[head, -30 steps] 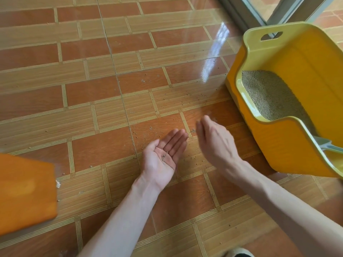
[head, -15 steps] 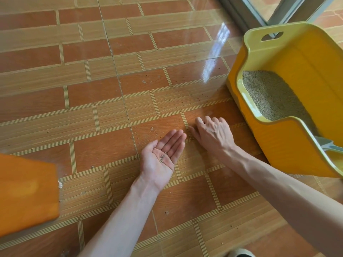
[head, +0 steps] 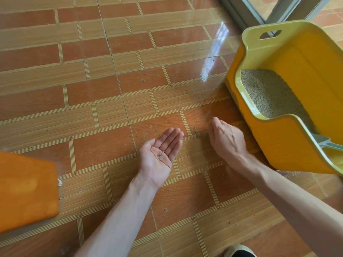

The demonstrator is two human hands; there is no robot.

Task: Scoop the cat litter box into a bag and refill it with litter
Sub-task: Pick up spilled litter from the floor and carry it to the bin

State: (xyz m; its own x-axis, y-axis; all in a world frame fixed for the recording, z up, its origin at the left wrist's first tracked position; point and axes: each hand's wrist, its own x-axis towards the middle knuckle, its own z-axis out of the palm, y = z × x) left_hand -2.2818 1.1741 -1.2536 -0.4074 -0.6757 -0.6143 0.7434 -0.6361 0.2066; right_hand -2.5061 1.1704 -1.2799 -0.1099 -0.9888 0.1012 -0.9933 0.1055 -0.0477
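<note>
A yellow litter box (head: 278, 141) stands at the right on the tiled floor, with grey-brown litter (head: 267, 91) inside. A pale scoop (head: 326, 142) pokes out at its near right side. My left hand (head: 159, 154) lies palm up on the floor with straight fingers and a few litter grains (head: 160, 154) in the palm. My right hand (head: 226, 138) hovers edge-on just right of it, beside the box's near corner, fingers straight and together, holding nothing. A small pile of grains (head: 196, 132) lies on the floor between the two hands.
Loose grains (head: 194, 94) are scattered over the orange and tan tiles. An orange flat object (head: 26, 190) fills the lower left edge. A sliding door frame (head: 241, 10) runs behind the box. A shoe tip (head: 239, 252) shows at the bottom.
My right hand has lifted off the floor and shifted right toward the box, turning edge-on. My left hand stays palm up with the grains in it.
</note>
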